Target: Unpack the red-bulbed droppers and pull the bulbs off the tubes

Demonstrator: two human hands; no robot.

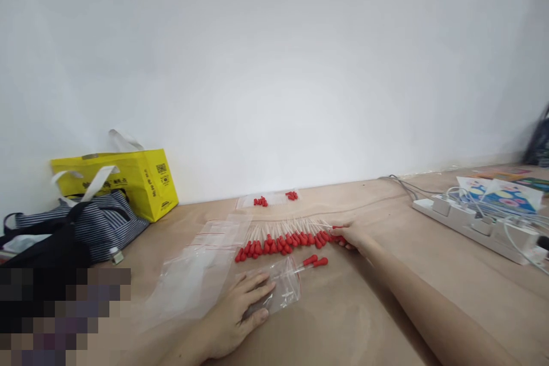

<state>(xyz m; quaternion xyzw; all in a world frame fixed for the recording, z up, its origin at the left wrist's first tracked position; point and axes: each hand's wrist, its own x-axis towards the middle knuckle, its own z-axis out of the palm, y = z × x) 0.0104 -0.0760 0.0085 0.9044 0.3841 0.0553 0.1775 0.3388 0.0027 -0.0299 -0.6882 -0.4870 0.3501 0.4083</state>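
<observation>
Glass droppers with red rubber bulbs (285, 243) lie side by side in a row on the brown tabletop, their thin stems toward the wall. At the row's right end, my right hand (350, 235) has its fingers closed around the red bulb of a dropper; how many it holds is partly hidden. Flat on a clear zip bag (286, 293) rests my left hand (241, 310), fingers apart. Two droppers (319, 262) stick out at the bag's mouth, red bulbs outside and stems toward the inside.
More clear zip bags (189, 274) are spread at the left. Bagged droppers (260, 202) lie by the wall. A yellow bag (150, 183) and a striped bag (109, 223) stand far left. At right are a white power strip (463, 229) with cables and printed cards (514, 195).
</observation>
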